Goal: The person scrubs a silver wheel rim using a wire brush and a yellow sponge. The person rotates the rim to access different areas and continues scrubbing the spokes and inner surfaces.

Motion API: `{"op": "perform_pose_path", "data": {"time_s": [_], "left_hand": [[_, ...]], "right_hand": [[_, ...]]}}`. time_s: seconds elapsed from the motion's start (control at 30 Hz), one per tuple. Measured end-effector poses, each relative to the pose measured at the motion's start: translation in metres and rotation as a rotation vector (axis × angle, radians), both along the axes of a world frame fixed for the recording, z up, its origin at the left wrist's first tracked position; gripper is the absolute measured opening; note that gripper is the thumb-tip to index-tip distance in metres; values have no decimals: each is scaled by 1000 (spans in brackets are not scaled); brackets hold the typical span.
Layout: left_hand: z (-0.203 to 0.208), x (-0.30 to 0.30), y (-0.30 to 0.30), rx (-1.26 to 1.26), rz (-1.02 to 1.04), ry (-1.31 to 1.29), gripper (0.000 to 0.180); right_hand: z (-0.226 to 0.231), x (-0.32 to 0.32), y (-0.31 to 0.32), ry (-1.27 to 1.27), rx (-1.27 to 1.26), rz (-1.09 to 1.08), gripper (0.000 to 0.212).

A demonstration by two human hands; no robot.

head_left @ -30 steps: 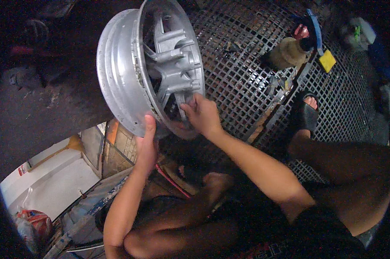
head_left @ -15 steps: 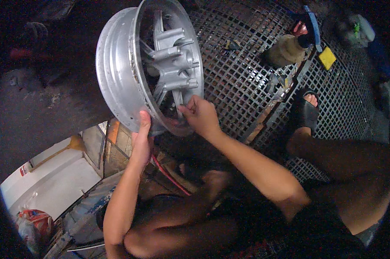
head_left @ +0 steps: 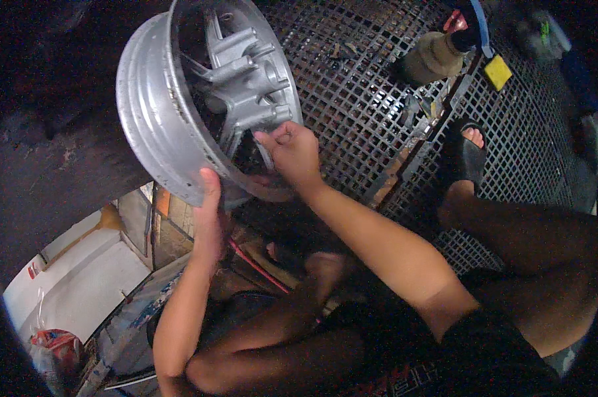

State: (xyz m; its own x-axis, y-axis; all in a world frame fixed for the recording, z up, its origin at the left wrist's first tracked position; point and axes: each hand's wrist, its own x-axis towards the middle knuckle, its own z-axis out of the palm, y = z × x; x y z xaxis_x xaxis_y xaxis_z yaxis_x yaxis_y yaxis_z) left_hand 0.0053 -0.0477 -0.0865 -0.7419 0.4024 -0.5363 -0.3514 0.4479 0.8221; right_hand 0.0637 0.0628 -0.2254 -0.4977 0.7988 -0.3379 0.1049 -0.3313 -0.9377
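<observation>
A silver cast motorcycle wheel rim (head_left: 140, 112) without a tire is held up tilted, its hub and spokes facing right. My left hand (head_left: 211, 221) grips its lower edge, thumb on the outer barrel and the other fingers mostly hidden behind. At the rim's open side, my right hand (head_left: 295, 155) is closed in a pinch against a lower spoke near the hub. Whatever lies between those fingertips, if anything, is too small to make out. Dark specks mark the rim's barrel and lip.
Dark floor grating (head_left: 372, 86) spreads ahead and right. On it stand a brownish bottle (head_left: 432, 59) with a red top and a blue brush-like handle, beside a yellow piece (head_left: 498, 72). A white panel (head_left: 87, 281), a plastic bag (head_left: 57, 351) and a red hose (head_left: 262, 271) lie lower left.
The wheel rim has shifted left and tilted a little, with both hands moving along. My right hand has moved slightly up and left with the spoke, still pinched.
</observation>
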Motion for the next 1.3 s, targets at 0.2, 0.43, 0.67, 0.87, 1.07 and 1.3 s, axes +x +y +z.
{"op": "perform_pose_path", "data": {"time_s": [0.2,0.43,0.67,0.87,1.07,1.3], "left_hand": [[20,-17,13,16,51,127,68],[54,-28,58,-108,67,198,71],[72,-57,71,-100,145,270,53],[73,-64,89,-38,144,218,46],[76,-56,94,-6,136,257,43],[77,-68,89,-19,125,229,45]], "right_hand": [[-48,71,18,-335,33,46,23],[-44,63,41,92,-300,192,20],[-59,79,73,14,-336,193,17],[-42,68,89,151,-282,149,14],[41,45,75,174,69,193,16],[82,34,70,197,586,205,22]]}}
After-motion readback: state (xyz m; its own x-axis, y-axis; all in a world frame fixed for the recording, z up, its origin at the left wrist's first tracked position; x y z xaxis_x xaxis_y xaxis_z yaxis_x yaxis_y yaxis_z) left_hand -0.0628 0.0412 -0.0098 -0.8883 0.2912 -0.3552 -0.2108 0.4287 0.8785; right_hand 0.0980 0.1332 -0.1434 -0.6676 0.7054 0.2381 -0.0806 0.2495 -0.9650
